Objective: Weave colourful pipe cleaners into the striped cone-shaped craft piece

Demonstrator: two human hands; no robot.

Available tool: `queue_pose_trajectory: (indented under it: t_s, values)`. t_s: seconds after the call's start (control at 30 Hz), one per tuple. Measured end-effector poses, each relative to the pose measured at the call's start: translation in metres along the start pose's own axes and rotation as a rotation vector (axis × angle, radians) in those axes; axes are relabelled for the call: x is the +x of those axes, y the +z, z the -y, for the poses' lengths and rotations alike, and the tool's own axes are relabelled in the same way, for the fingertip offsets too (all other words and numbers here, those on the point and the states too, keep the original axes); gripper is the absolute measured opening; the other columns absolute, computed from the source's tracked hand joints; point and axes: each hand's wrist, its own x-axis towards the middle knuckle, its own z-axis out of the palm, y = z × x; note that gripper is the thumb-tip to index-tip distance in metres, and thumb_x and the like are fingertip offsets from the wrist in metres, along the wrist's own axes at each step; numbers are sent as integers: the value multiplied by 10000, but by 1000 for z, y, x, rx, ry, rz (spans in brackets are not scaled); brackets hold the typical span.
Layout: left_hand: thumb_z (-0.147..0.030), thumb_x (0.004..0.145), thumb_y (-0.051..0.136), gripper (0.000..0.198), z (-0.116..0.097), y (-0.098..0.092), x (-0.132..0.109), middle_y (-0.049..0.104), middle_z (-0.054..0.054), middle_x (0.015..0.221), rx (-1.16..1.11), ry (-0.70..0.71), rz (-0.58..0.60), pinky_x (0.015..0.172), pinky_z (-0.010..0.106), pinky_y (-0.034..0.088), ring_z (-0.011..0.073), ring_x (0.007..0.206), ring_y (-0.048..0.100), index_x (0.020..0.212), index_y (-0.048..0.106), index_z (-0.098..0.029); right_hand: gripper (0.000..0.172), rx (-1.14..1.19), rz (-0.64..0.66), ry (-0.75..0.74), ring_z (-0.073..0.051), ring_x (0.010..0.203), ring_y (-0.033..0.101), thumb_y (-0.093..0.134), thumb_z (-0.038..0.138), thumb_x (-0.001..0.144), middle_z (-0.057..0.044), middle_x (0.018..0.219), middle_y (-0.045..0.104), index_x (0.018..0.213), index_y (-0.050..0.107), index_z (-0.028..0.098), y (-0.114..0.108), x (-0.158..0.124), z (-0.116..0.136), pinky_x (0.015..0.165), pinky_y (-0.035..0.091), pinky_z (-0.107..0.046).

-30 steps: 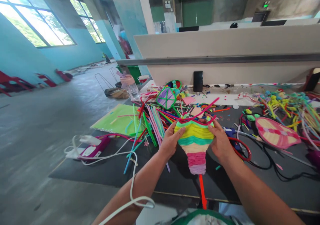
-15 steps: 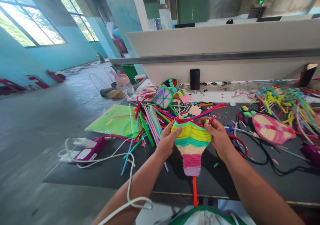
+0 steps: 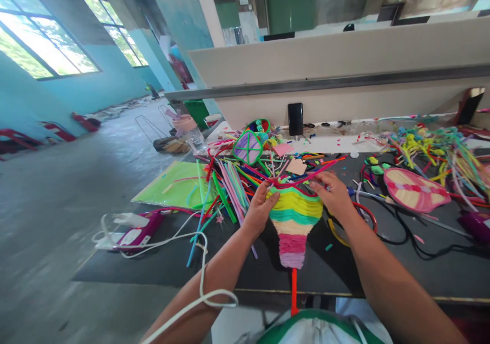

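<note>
A striped craft piece (image 3: 296, 221) in yellow, teal, cream, pink and lilac hangs over the near table edge side, with a red strip (image 3: 294, 290) at its lower end. My left hand (image 3: 260, 206) grips its upper left corner between thumb and fingers. At the upper right, my right hand (image 3: 333, 193) is pinched at the piece's top edge, where pink-red pipe cleaners (image 3: 323, 169) run along and stick out to the right. What exactly the right fingertips hold is too small to make out.
Loose pipe cleaners (image 3: 233, 186) and a green sheet (image 3: 172, 185) lie left. A phone (image 3: 295, 119) leans on the white partition (image 3: 344, 53). A pink-and-cream craft piece (image 3: 415, 191) and black cables lie right. A white cable (image 3: 204, 262) crosses near my left forearm.
My right hand has shifted slightly up and its grip along the top edge has changed. The left fingers have moved a little on the corner. The view has tilted slightly.
</note>
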Motion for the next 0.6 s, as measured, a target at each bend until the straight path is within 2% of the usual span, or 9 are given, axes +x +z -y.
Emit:
queue_pose_trajectory:
  t_s: [0.1, 0.17, 0.27, 0.37, 0.47, 0.53, 0.6]
  values:
    - [-347, 756, 708, 457, 11, 2, 2, 679, 71, 1069, -1, -58, 55, 839, 324, 515, 203, 980, 646, 1172, 580, -207, 123, -121, 88, -50, -241, 866, 622, 693, 308, 752, -40, 838, 740, 849, 768, 299, 4, 0, -2, 877, 399, -388]
    - [-369, 754, 707, 439, 18, 2, 4, 688, 59, 1009, 31, -84, 75, 811, 315, 514, 197, 928, 653, 1147, 597, -207, 78, -183, 84, -44, -230, 808, 632, 694, 310, 753, -26, 780, 742, 783, 765, 305, 7, 0, -6, 866, 384, -386]
    - [-409, 767, 681, 394, 23, -2, 12, 687, 42, 863, 204, -104, 121, 724, 304, 512, 187, 789, 649, 1094, 651, -191, 98, -313, 103, -36, -201, 722, 628, 686, 309, 763, -13, 684, 723, 691, 748, 279, 9, 1, -13, 829, 362, -362]
    - [-396, 765, 674, 310, 17, -8, 29, 667, 46, 779, 536, -2, 185, 681, 293, 492, 181, 725, 617, 960, 725, -160, 164, -393, 190, -45, -186, 709, 629, 620, 315, 826, -31, 702, 726, 755, 752, 248, 10, 2, -18, 757, 353, -325]
    - [-355, 748, 675, 196, 1, -7, 52, 676, 69, 824, 806, 164, 325, 773, 310, 482, 210, 848, 613, 775, 748, -175, 189, -463, 230, -67, -188, 785, 632, 577, 313, 864, -44, 783, 741, 829, 749, 242, 12, 1, -22, 778, 327, -326]
    - [-345, 739, 671, 179, -7, -2, 63, 676, 67, 836, 896, 203, 430, 812, 318, 468, 212, 876, 605, 729, 738, -180, 173, -506, 239, -89, -185, 828, 621, 571, 290, 870, -36, 811, 743, 863, 739, 249, 15, -1, -24, 812, 301, -332]
    - [-345, 747, 652, 194, -9, 4, 70, 676, 57, 845, 890, 172, 488, 800, 303, 461, 194, 847, 602, 712, 719, -167, 162, -536, 255, -105, -183, 844, 609, 566, 267, 873, -27, 822, 741, 880, 728, 250, 17, -4, -25, 827, 284, -335]
